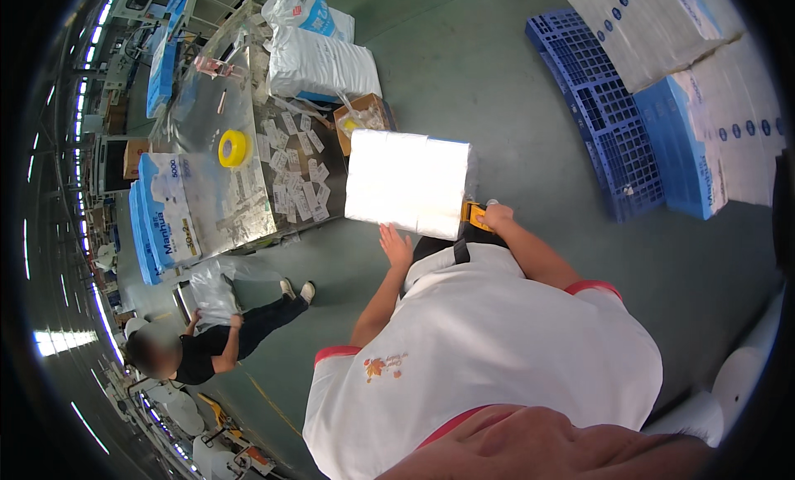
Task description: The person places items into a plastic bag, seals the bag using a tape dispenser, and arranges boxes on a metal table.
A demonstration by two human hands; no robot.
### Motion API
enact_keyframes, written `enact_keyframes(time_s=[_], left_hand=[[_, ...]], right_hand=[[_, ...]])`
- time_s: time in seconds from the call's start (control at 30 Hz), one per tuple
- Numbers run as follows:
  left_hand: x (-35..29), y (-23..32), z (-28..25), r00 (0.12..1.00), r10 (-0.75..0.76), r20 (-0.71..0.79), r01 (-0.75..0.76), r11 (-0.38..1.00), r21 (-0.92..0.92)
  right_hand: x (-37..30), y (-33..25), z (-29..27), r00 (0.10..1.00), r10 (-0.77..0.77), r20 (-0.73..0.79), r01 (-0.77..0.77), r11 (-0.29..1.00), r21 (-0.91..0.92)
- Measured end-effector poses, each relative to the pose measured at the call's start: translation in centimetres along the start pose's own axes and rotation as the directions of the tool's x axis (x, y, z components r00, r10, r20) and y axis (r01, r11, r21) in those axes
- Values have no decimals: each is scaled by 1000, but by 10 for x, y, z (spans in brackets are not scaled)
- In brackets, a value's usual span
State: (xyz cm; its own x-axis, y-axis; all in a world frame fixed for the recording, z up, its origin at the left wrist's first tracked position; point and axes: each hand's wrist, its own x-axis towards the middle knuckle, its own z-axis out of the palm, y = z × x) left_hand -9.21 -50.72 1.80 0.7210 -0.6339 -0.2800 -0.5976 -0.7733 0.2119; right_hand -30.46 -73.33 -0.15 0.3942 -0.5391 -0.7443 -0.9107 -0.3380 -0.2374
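Observation:
A bright white, block-shaped package (406,182) is in front of my body, its top washed out by glare. My left hand (396,246) lies against its near side with the fingers stretched out. At the package's near right corner, my right hand (497,217) grips a yellow tape dispenser (474,215), which is close against the package's side. My fingers partly cover the dispenser's handle. Past the package's far left corner is a cardboard box (383,107) with clear plastic in it.
The metal table (240,207) on the left carries a yellow tape roll (234,148), scattered labels (294,165) and blue-and-white packs (170,202). White sacks (323,70) stand beyond. Right: a blue pallet (592,107) and stacked packs (720,107). A person (224,343) holds clear plastic at left.

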Motion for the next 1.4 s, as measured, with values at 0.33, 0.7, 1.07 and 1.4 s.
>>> enact_keyframes(time_s=[0.33, 0.7, 1.07, 1.4], left_hand=[[-17, -46, 19, 976, -96, 197, 103, 994, -30], [4, -135, 52, 887, 78, 456, 74, 948, -308], [-64, -333, 21, 817, -102, 568, 363, 856, -367], [-265, -435, 56, 720, -345, 602, 606, 736, -303]], right_hand=[[9, 158, 22, 959, 272, 76, -282, 944, 169], [-62, 53, 42, 821, 183, -541, 234, 756, 612], [-1, -223, 65, 545, -589, -597, 306, 803, -512], [7, -244, 77, 762, -377, -526, 148, 893, -426]])
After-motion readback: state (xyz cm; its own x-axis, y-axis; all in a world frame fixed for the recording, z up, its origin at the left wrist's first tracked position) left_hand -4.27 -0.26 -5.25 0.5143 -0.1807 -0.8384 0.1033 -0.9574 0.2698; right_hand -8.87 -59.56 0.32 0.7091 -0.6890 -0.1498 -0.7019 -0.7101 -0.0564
